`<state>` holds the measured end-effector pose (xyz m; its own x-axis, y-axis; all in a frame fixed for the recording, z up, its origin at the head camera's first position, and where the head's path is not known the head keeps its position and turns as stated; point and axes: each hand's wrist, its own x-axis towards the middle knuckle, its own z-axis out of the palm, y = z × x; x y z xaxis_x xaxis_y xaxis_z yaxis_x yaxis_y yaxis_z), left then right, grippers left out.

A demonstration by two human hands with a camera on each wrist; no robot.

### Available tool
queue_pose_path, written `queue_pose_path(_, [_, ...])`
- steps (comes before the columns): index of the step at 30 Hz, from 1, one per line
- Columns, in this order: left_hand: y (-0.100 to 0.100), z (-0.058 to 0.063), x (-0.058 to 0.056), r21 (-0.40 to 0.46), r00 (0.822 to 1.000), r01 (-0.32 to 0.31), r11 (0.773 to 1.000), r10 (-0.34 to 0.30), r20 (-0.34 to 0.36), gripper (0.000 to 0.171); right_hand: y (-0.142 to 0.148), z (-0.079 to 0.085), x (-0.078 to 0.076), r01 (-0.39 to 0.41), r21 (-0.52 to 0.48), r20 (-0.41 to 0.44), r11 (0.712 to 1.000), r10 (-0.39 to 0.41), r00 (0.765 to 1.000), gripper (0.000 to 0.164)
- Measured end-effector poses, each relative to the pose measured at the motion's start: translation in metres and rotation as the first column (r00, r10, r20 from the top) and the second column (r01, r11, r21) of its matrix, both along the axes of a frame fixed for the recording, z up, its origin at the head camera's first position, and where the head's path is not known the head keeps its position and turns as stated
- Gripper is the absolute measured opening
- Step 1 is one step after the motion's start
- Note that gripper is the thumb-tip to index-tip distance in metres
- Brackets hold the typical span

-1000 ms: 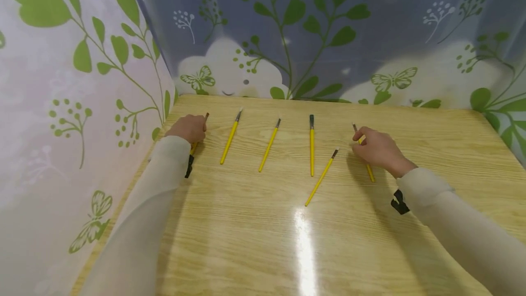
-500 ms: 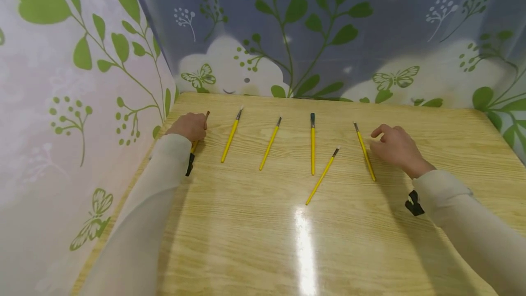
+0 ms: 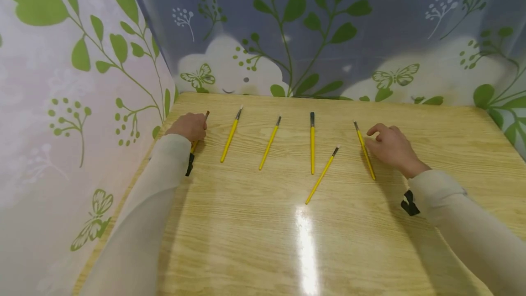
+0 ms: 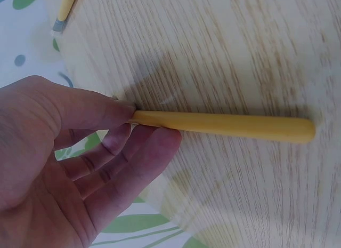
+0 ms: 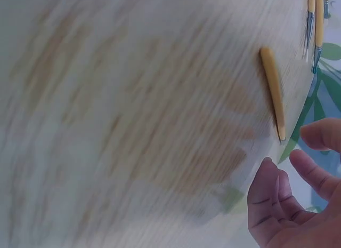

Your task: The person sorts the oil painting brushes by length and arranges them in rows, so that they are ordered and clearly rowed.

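Observation:
At the table's left edge my left hand (image 3: 188, 127) pinches a yellow-handled paintbrush (image 4: 224, 124) between thumb and fingers; in the head view its dark bristle end pokes out past the hand. My right hand (image 3: 390, 147) hovers just right of another yellow paintbrush (image 3: 365, 150), apart from it, fingers loosely bent with nothing between them. In the right wrist view that brush (image 5: 273, 90) lies on the wood beyond the fingertips. Between the hands lie a white-tipped brush (image 3: 231, 135), a thin brush (image 3: 270, 143), a flat dark-bristled brush (image 3: 312, 144) and a slanted brush (image 3: 322, 175) set nearer me.
The light wood table (image 3: 246, 232) carries a bright glare streak near its front. A leaf-patterned blue-grey curtain (image 3: 308, 35) stands along the back edge, and a pale patterned one (image 3: 61, 127) along the left side.
My right hand has let go of the rightmost paintbrush and moved off to the right, then slightly back toward it. The left hand stays in place with its brush.

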<state>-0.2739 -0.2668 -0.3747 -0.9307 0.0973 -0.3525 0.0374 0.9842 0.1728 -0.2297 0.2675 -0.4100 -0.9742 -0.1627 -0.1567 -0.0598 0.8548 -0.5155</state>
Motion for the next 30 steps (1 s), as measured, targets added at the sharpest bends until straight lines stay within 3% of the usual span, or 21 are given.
queue_pose_path(10, [-0.002, -0.003, -0.006, -0.009, 1.0, 0.0, 1.0, 0.0, 0.013, 0.035, -0.009, -0.005, -0.003, -0.023, 0.024, -0.016, 0.999, 0.023, 1.0, 0.049])
queue_pose_path(20, [-0.002, -0.001, -0.005, -0.008, 1.0, -0.019, 1.0, 0.019, 0.025, 0.034, -0.016, -0.009, -0.009, -0.076, 0.058, -0.056, 0.995, 0.079, 0.995, 0.035])
queue_pose_path(30, [-0.004, 0.0, -0.007, -0.009, 0.999, -0.014, 1.0, 0.015, 0.05, 0.036, -0.025, -0.009, -0.008, -0.027, 0.139, -0.035, 0.99, 0.032, 0.999, 0.03])
